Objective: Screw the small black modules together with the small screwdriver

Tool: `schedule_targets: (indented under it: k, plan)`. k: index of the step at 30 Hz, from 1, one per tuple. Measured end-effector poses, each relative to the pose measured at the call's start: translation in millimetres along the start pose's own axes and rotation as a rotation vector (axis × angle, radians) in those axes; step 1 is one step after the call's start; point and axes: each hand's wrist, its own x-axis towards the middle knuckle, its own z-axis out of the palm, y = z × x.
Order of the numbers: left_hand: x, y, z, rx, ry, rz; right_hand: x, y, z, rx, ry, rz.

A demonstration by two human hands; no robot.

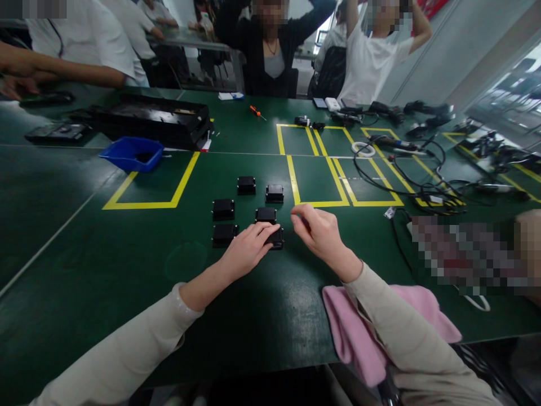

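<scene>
Several small black box-shaped parts with metal bits at their ends stand in two loose columns on the green table. My left hand point(247, 248) reaches over the nearest right-hand black box point(276, 238), its fingers closed on it and partly hiding it. Just beyond those fingers is another black box point(266, 214). To the right, apart from the boxes, my right hand point(316, 228) is curled with thumb and forefinger close together; anything between them is too small or hidden to make out. Farther off are a black box point(246, 185) and, on the left, one more black box point(223, 209).
A blue scoop-like tray point(133, 153) and a large black casing point(152, 118) are at the left. An orange screwdriver point(256, 111) lies farther back. Black cables point(422, 163) tangle across yellow tape outlines at right. A pink cloth point(416, 299) lies under my right forearm. People sit opposite.
</scene>
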Motion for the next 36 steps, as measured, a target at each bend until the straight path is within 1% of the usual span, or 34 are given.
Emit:
schedule_targets:
  k: [4, 10, 17, 27, 32, 36]
  plan:
    - [0.2, 1.0, -0.4, 0.003, -0.003, -0.010, 0.0, -0.4, 0.2, -0.013, 0.013, -0.018]
    - [0.5, 0.9, 0.8, -0.008, -0.006, -0.015, -0.2, -1.3, 0.8, -0.031, -0.030, -0.010]
    - [0.2, 1.2, 1.0, -0.001, 0.004, -0.012, 3.0, -5.9, -2.8, -0.013, 0.025, -0.089]
    - [-0.1, 1.5, 0.5, 0.007, 0.002, -0.016, 1.4, -4.5, -1.4, -0.003, -0.038, -0.043]
    - [0.5, 1.5, 0.3, 0.015, -0.004, -0.015, 2.7, -6.2, -2.1, 0.010, -0.020, -0.059]
    - [0.3, 1.1, 1.6, 0.011, 0.010, -0.008, 3.5, -5.5, -3.0, -0.031, -0.019, -0.067]
